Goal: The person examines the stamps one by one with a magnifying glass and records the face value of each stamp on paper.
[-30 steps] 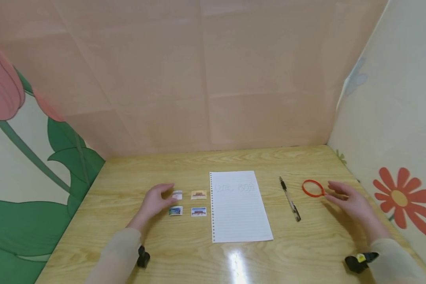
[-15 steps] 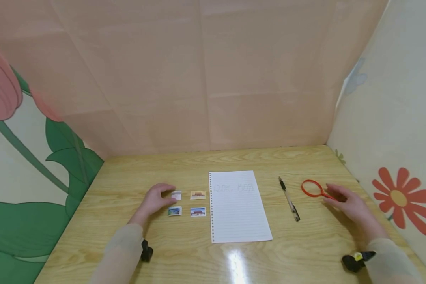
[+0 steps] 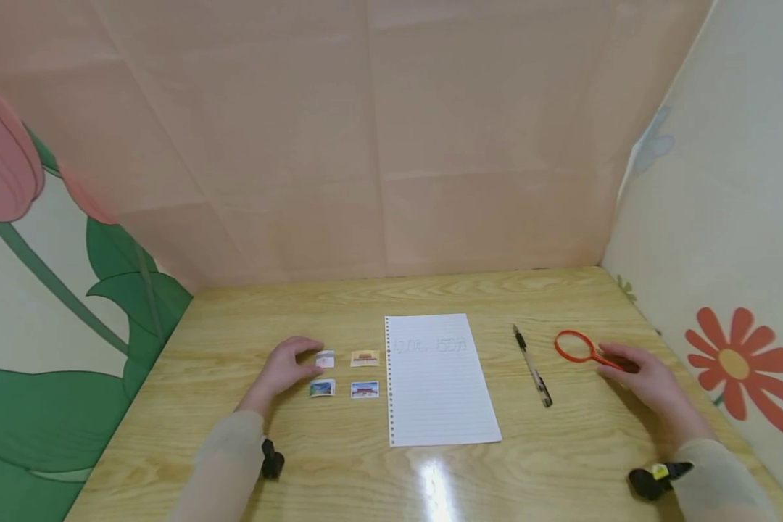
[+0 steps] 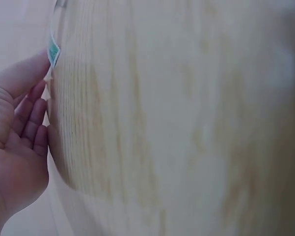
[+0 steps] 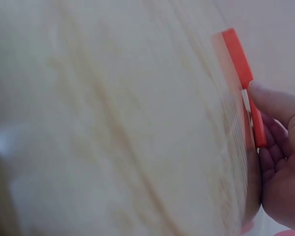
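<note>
In the head view my left hand (image 3: 287,364) rests beside the pale stamp (image 3: 325,359), its thumb and forefinger spread apart on either side of it. Just below lies a blue-green stamp (image 3: 322,388). My right hand (image 3: 641,373) lies about the handle of a red-rimmed magnifying glass (image 3: 575,346), with the handle showing between forefinger and thumb. In the right wrist view the thumb overlaps the red frame (image 5: 239,61); whether it presses on it I cannot tell. The left wrist view shows relaxed fingers (image 4: 35,118) near a stamp's edge (image 4: 53,50).
Two more stamps, a yellowish one (image 3: 365,358) and a blue one (image 3: 365,390), lie left of a lined sheet of paper (image 3: 440,399) with faint writing. A black-gripped pen (image 3: 532,366) lies right of it. Flowered panels and a pink backdrop (image 3: 287,159) enclose the wooden table (image 3: 339,478).
My right hand has shifted slightly left and its fingers have moved, uncovering the magnifying glass handle. My left hand, the stamps, paper and pen stay nearly where they were.
</note>
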Action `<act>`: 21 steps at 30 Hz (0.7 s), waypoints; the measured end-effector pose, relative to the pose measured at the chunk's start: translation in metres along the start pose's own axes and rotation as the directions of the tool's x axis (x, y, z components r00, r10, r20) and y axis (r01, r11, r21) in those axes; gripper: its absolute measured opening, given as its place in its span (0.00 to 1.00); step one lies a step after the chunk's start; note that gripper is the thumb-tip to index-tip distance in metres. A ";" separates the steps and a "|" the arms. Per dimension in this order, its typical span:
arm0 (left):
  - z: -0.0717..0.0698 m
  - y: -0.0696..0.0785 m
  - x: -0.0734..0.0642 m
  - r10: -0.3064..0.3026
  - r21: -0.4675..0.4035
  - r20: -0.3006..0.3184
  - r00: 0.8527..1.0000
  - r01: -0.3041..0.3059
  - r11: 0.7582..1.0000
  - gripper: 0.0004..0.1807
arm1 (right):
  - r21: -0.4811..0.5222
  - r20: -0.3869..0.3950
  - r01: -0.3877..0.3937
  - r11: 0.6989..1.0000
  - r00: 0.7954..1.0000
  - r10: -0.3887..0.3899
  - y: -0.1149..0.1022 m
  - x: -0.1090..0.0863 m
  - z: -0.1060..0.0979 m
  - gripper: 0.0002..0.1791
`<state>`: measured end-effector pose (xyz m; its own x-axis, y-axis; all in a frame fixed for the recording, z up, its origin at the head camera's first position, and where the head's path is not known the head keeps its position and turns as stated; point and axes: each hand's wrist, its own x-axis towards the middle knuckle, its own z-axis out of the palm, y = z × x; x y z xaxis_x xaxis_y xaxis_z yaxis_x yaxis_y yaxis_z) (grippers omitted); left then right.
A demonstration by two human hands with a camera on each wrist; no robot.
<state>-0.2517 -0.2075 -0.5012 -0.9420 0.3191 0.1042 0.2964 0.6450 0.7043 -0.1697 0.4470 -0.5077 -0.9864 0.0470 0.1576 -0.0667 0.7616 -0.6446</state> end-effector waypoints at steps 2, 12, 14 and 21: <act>0.000 -0.001 0.000 -0.010 -0.003 0.003 1.000 0.010 1.000 0.24 | -0.020 -0.001 -0.009 1.000 1.000 0.009 0.001 0.000 0.000 0.29; 0.000 -0.004 0.001 -0.040 0.007 0.013 0.999 0.039 0.999 0.22 | -0.071 -0.033 -0.024 0.997 0.999 0.022 0.001 0.001 0.004 0.21; 0.001 -0.004 0.001 -0.050 0.009 0.014 0.999 0.050 0.999 0.22 | -0.077 -0.042 -0.036 0.996 0.999 0.033 0.001 0.001 0.004 0.20; 0.001 -0.005 0.003 -0.051 0.008 0.014 0.999 0.051 0.999 0.21 | -0.118 -0.065 -0.083 0.990 0.995 0.075 -0.001 0.003 0.006 0.18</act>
<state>-0.2556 -0.2095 -0.5055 -0.9536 0.2954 0.0584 0.2494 0.6660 0.7030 -0.1732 0.4424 -0.5113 -0.9768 0.1461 0.1569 0.0332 0.8260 -0.5627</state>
